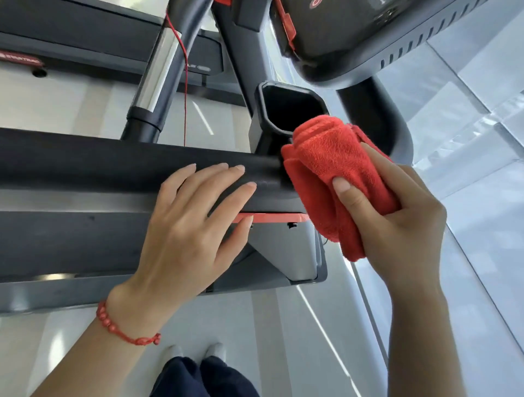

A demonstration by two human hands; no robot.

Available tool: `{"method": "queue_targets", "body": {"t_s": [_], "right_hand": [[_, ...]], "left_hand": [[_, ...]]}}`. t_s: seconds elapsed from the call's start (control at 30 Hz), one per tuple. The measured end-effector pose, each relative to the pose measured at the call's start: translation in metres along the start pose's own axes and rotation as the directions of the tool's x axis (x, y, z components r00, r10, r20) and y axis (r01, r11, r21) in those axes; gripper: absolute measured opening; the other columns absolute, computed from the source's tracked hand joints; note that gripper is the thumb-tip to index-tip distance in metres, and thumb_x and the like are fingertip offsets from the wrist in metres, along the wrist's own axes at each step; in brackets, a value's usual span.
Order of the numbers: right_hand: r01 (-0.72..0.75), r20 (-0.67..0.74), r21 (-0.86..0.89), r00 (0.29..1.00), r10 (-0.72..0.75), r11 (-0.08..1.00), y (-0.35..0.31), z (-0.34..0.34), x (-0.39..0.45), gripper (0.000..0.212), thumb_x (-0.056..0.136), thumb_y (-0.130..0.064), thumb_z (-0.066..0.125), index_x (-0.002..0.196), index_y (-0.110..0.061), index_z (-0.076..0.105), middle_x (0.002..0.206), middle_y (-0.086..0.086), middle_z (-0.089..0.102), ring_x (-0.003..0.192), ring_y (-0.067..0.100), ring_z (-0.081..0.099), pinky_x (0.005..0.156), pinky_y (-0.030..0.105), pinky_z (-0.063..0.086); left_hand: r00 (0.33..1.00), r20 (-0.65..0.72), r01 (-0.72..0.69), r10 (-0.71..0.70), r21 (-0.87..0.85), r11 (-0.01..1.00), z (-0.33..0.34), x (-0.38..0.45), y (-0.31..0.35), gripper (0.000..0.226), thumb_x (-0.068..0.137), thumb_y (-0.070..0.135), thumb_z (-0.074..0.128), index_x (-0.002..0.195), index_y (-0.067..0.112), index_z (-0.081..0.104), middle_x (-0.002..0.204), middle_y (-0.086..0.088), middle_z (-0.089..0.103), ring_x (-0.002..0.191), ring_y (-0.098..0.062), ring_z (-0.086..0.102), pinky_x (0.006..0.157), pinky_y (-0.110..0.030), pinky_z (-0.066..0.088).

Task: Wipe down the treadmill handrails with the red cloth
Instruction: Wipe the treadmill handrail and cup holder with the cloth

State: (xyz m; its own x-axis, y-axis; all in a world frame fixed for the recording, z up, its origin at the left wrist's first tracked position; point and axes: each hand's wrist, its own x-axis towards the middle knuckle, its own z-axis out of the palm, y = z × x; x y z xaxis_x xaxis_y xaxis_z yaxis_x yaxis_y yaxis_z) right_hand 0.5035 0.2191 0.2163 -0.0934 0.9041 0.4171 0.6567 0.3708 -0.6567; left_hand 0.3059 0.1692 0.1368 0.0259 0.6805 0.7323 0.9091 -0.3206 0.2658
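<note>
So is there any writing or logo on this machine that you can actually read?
Red strip, far left: white lettering, too blurred to read.
Small badge on the dark base: too small to read.
Red ring mark on the console: cut off, no letters readable.
Nothing else bears text.

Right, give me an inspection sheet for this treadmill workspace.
Surface: black padded treadmill handrail runs across the view.
Job's things: folded red terry cloth sits at the handrail's end, beside the black cup holder.
Clutter: nothing seen.
Hands: left hand rests open on the handrail; right hand grips the cloth.
Cables: thin red cord hangs from the console.
Surroundings: pale glossy floor; red bead bracelet on left wrist.
</note>
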Motion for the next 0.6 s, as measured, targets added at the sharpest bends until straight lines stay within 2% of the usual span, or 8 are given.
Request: {"method": "queue_targets", "body": {"t_s": [0.1,0.17,0.37,0.6], "right_hand": [[-0.034,-0.017,0.023,0.999,0.034,0.999,0.002,-0.001,-0.026,0.048,0.074,-0.044,0.068,0.120,-0.033,0.060,0.104,-0.008,0.063,0.097,0.002,0.058,0.087,0.019,0.045],[-0.053,-0.008,0.051,0.999,0.054,0.997,0.005,-0.002,-0.041,0.050,0.072,-0.047,0.068,0.120,-0.034,0.060,0.105,-0.009,0.063,0.098,0.002,0.059,0.087,0.019,0.045],[-0.049,0.082,0.102,0.996,0.040,0.994,0.021,-0.004,-0.079,0.052,0.070,-0.045,0.070,0.120,-0.035,0.059,0.103,-0.013,0.061,0.098,0.000,0.057,0.087,0.015,0.043],[-0.010,0.224,0.149,0.974,-0.024,0.989,0.050,-0.005,-0.120,0.052,0.071,-0.044,0.072,0.120,-0.035,0.058,0.105,-0.016,0.058,0.092,-0.018,0.049,0.081,-0.001,0.032]], "left_hand": [[1.000,0.023,0.015,-0.015,-0.003,1.000,-0.005,-0.018,0.010,0.026,0.090,0.014,0.055,0.108,-0.001,0.067,0.118,-0.019,0.061,0.110,-0.034,0.057,0.096,-0.053,0.040],[0.999,0.039,0.033,-0.034,0.011,0.999,-0.010,-0.032,0.018,0.027,0.090,0.014,0.055,0.109,0.000,0.067,0.118,-0.019,0.061,0.111,-0.034,0.056,0.097,-0.051,0.039],[0.993,0.039,0.106,-0.110,0.083,0.991,-0.019,-0.074,0.049,0.028,0.088,0.015,0.056,0.109,0.000,0.067,0.118,-0.018,0.061,0.110,-0.033,0.056,0.097,-0.049,0.039],[0.957,0.044,0.275,-0.288,0.191,0.942,-0.028,-0.131,0.095,0.030,0.089,0.018,0.051,0.110,0.001,0.066,0.119,-0.016,0.060,0.113,-0.030,0.053,0.097,-0.044,0.037]]}}
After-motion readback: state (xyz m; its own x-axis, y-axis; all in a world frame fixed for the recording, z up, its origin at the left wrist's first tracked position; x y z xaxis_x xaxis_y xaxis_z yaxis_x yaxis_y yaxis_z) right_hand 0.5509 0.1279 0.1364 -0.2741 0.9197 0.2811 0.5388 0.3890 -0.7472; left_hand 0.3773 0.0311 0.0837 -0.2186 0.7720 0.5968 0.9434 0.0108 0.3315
